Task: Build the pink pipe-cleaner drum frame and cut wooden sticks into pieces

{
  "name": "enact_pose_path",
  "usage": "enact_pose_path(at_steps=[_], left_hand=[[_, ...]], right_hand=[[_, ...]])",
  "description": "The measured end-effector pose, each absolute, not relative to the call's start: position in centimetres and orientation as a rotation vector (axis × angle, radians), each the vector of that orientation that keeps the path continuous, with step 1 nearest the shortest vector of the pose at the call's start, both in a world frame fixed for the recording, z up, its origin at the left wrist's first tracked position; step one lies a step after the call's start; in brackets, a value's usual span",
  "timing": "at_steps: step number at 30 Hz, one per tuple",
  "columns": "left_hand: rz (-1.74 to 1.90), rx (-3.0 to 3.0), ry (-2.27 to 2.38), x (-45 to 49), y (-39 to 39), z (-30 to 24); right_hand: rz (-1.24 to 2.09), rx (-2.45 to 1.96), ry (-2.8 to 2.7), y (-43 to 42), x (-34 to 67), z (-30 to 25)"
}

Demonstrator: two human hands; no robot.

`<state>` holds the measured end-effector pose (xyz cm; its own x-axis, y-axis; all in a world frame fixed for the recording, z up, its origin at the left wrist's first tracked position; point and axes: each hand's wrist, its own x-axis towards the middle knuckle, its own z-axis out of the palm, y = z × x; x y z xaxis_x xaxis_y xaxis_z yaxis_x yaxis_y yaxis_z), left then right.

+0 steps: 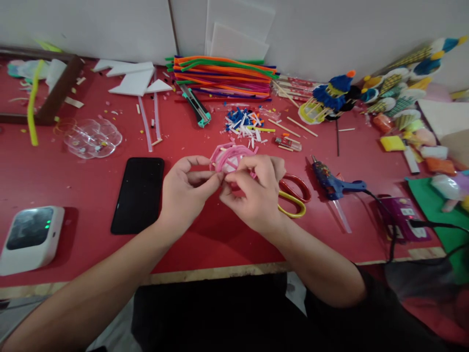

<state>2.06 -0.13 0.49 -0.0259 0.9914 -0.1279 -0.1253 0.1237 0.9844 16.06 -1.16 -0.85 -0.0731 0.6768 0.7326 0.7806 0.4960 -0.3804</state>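
A small round piece made of pink pipe cleaners (234,152), with some white at its middle, is held up above the red table. My left hand (186,188) pinches its near left edge between thumb and fingertips. My right hand (258,190) has its fingers curled and pinched at the near right side of the same piece, and it hides part of it. The fingertips of both hands almost meet. Scissors with red and yellow handles (295,195) lie just right of my right hand, their blades hidden. Behind the piece lies a pile of blue and white clippings (244,122).
A black phone (138,195) lies left of my hands, near a white device (31,239). To the right are a blue glue gun (331,181) with its cord and a purple box (403,218). Farther back are a cutter knife (196,105) and a pipe cleaner bundle (223,76).
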Motion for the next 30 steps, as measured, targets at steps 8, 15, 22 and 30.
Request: enact_pose_path(at_steps=[8,15,22,30], left_hand=[[1.193,1.15,1.224,1.9,-0.4,0.9],[1.231,1.094,1.21,2.0,-0.3,0.4],[1.192,1.11,1.218,2.3,-0.9,1.1],[1.241,0.96,1.099,2.4,-0.8,0.1]], right_hand=[[-0.075,-1.224,-1.839,-0.8,16.6,-0.5],[-0.147,-1.284,-1.867,-1.1,16.7,-0.3],[-0.022,-1.169,-1.872,-0.7,17.1,-0.3],[-0.186,-1.233,-1.889,-1.0,16.3,-0.7]])
